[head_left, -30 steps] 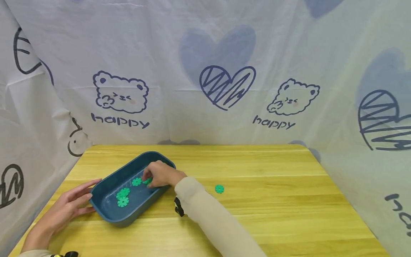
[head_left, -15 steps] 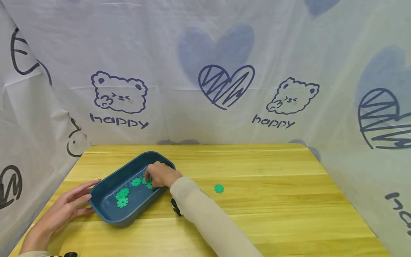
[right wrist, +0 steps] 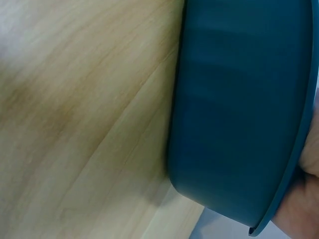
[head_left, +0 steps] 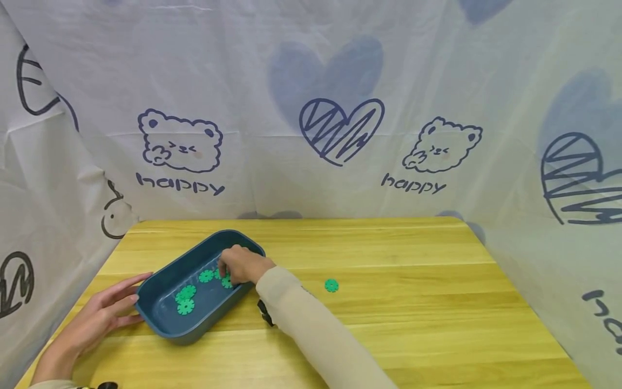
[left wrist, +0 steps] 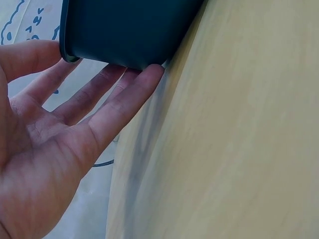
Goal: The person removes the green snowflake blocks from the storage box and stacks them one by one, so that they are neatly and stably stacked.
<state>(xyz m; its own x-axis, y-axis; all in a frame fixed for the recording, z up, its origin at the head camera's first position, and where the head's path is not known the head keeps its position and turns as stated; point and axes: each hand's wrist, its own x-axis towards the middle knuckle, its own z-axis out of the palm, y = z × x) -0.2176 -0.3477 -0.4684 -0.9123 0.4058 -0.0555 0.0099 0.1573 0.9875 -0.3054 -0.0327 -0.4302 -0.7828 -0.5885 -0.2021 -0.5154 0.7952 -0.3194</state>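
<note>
A dark blue oblong plastic box [head_left: 167, 327] stands slantwise on the left part of the table. Several green notched plastic discs [head_left: 186, 306] lie on its floor, some overlapping. My left hand [head_left: 99, 313] touches the box's near left end. In the left wrist view its thumb lies at the rim and its nearly straight fingers meet the outer wall low down. My right hand [head_left: 243, 263] reaches over the rim into the box's right end, fingers bent downward beside green discs [head_left: 227, 281]. The back of the hand hides most fingertips, so whether a disc is pinched cannot be seen.
One more green disc [head_left: 331, 285] lies flat on the wooden table [head_left: 413, 302], right of the box. A white cloth [head_left: 272, 178] with printed bears and hearts hangs behind the table and along both sides.
Over the last second my right hand has shifted slightly within the box, and a green disc beneath it shows more. In the last half second hardly anything moves. My left hand stays put.
</note>
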